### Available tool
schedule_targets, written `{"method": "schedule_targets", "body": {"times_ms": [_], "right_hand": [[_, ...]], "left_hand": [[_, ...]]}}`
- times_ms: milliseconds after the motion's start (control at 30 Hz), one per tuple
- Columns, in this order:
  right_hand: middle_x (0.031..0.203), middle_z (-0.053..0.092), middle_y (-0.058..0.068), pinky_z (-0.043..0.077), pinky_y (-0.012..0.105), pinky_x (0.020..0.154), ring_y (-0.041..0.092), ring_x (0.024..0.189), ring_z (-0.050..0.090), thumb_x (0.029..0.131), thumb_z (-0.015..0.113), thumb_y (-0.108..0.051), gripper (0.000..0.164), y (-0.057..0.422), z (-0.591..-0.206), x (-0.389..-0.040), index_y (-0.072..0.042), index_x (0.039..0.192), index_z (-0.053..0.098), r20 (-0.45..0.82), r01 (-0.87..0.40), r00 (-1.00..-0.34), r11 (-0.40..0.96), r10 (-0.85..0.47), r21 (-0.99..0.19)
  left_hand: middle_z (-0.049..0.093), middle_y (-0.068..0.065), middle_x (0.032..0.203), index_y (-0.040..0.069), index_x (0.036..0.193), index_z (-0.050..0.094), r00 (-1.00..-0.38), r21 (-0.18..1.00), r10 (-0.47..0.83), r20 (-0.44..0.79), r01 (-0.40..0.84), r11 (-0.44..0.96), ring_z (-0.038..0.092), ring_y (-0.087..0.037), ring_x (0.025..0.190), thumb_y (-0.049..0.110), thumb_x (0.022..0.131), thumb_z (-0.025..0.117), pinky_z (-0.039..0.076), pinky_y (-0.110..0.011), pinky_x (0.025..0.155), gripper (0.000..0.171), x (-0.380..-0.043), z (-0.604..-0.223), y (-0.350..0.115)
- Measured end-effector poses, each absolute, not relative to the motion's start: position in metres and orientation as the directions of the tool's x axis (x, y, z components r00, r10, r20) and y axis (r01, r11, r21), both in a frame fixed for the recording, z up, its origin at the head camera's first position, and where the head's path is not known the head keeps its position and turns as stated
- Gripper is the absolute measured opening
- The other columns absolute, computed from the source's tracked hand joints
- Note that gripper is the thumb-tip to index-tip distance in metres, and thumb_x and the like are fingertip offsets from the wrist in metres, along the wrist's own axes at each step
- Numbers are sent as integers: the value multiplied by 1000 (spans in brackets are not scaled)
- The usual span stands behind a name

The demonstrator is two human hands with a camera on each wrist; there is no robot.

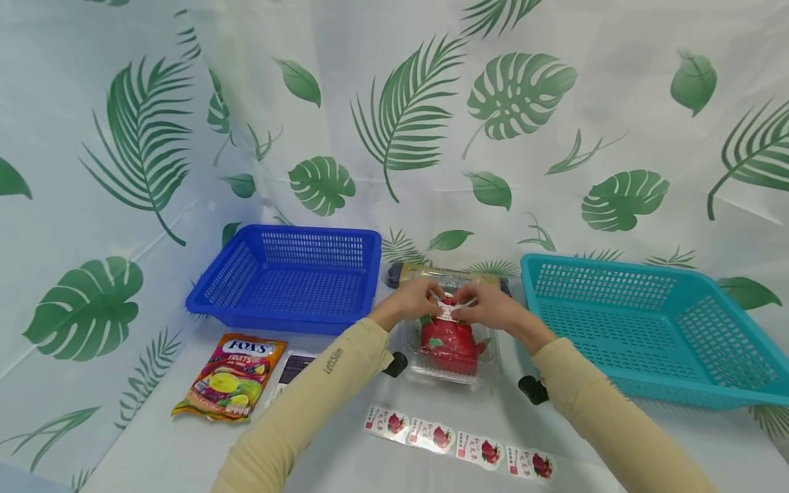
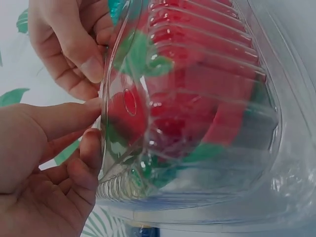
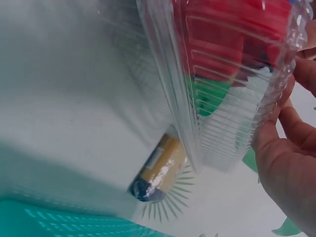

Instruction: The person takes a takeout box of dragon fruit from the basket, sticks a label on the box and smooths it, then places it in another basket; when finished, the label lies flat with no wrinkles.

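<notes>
A clear plastic clamshell box [image 1: 453,373], with red toy-like fruit [image 1: 448,339] with green leaf tips inside, stands in the middle of the table. Over its top, my left hand [image 1: 419,299] and right hand [image 1: 489,306] pinch a small white sticker [image 1: 446,310] from its two sides. In the left wrist view, the left thumb and curled fingers [image 2: 89,165] are right at the lid's top; the sticker is hidden there. The right wrist view has my right hand [image 3: 291,153] against the ribbed lid. A strip of dragon fruit stickers [image 1: 433,436] lies in front of the box.
A blue basket [image 1: 283,318] stands at the back left, a teal basket [image 1: 647,383] at the right. A candy bag [image 1: 233,376] and a dark-and-white packet [image 1: 296,368] lie at the left. Behind the box lies a yellow-and-dark package [image 1: 411,272], close to the leaf-patterned backdrop.
</notes>
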State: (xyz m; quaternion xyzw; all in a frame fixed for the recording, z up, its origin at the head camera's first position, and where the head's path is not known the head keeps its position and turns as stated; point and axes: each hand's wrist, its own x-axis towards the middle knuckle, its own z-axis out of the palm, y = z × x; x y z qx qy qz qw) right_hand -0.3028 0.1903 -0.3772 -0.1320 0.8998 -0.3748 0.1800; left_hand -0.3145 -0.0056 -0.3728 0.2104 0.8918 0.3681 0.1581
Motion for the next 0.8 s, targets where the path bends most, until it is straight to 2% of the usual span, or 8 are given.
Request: {"method": "schedule_targets", "body": {"times_ms": [300, 567, 800], "right_hand": [[116, 55, 17, 53, 46, 89, 28, 99, 59, 91, 60, -7, 35, 189, -376, -300, 2, 125, 55, -226, -98, -904, 691, -362, -716], [117, 56, 18, 55, 40, 84, 30, 101, 60, 93, 64, -15, 39, 191, -378, -301, 4, 126, 54, -215, -119, -896, 677, -388, -726], [122, 54, 19, 51, 48, 91, 30, 104, 59, 93, 61, -10, 37, 193, -380, -302, 4, 127, 54, -218, -103, -896, 660, -386, -744]], "left_hand": [[60, -5, 83, 3, 115, 66, -862, 722, 488, -137, 251, 645, 54, -15, 74, 10, 87, 74, 45, -24, 64, 30, -312, -369, -6], [59, -5, 85, 4, 119, 65, -850, 736, 500, -165, 231, 636, 53, -15, 76, 10, 87, 74, 45, -24, 67, 33, -311, -368, -8], [59, -4, 86, 4, 121, 64, -836, 749, 512, -196, 209, 629, 53, -15, 78, 11, 87, 75, 45, -26, 69, 37, -314, -368, -10]]}}
